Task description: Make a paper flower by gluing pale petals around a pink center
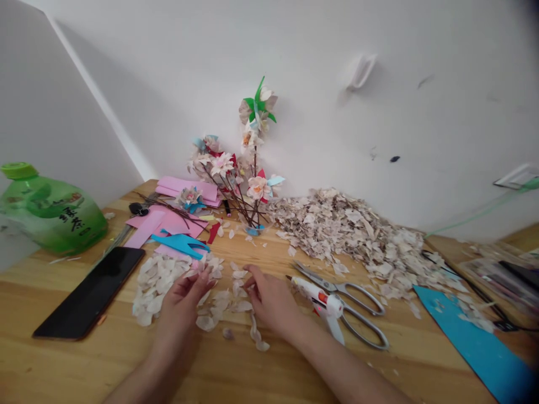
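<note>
My left hand [185, 294] is closed in a pinch on what looks like a small pink-and-white petal flower [194, 272], mostly covered by the fingers. To its right, my right hand [269, 297] has its fingers curled in at the edge of some loose pale petals [223, 303]; anything between its fingertips is hidden. Beyond my left wrist lies a heap of whitish petals [151, 286]. A white glue gun [322, 300], its small light showing red, rests just right of my right hand, against grey-handled scissors [364, 300].
Handmade flowers on twigs [248, 191] stand by the wall. A large heap of dry flakes [341, 235] fills the back right. At left are a black phone [90, 294], a green bottle [54, 213], pink sheets [185, 191] and blue cut paper [179, 242]. Blue card [471, 336] lies right.
</note>
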A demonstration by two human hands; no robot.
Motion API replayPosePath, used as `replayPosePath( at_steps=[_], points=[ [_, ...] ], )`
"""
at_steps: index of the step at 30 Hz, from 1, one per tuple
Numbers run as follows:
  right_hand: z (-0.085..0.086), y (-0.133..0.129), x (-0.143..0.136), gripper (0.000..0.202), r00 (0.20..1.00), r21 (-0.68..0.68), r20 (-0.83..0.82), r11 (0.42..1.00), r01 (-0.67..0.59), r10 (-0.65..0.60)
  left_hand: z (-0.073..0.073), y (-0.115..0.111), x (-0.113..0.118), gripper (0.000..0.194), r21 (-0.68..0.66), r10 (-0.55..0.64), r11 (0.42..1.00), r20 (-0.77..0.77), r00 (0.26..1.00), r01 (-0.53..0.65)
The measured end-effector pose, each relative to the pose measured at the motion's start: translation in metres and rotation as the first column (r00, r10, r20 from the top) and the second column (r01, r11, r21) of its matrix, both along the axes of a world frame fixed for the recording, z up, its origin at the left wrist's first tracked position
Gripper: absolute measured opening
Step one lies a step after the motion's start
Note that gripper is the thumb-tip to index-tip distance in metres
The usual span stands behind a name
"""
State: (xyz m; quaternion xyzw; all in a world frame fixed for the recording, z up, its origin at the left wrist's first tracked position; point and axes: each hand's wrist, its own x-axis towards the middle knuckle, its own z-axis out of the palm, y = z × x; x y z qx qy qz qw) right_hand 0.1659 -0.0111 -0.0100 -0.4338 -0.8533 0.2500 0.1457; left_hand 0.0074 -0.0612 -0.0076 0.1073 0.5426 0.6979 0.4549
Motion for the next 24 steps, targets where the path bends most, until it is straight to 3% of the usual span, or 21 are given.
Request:
replayPosePath(
  at_steps=[5, 10, 14, 18, 24],
  points=[
    [0.005, -0.007, -0.006, 0.048, 0.996, -0.045, -0.075, 0.998, -0.047, 0.044, -0.002, 0.000, -0.002, 0.036, 0.025, 0.010, 1.000, 0.011, 1.000, -0.010],
    [-0.003, -0.011, -0.020, 0.048, 0.982, -0.131, -0.165, 0.985, -0.114, 0.091, -0.003, 0.000, -0.001, 0.035, 0.046, 0.002, 0.999, 0.019, 1.000, -0.003],
    [-0.010, -0.008, -0.023, 0.042, 0.983, -0.158, -0.174, 0.984, -0.083, 0.055, -0.001, -0.001, 0.002, 0.033, 0.095, -0.020, 0.995, 0.040, 0.999, 0.016],
    [-0.005, -0.006, -0.015, 0.041, 0.989, -0.149, -0.150, 0.988, -0.031, 0.008, 0.005, -0.005, 0.001, 0.029, 0.168, -0.062, 0.984, 0.046, 0.997, 0.054],
    [0.005, -0.007, 0.003, 0.042, 0.999, -0.079, -0.035, 0.996, 0.033, -0.036, 0.015, 0.001, -0.019, 0.022, 0.320, 0.100, 0.941, 0.048, 0.994, -0.110]
  ],
)
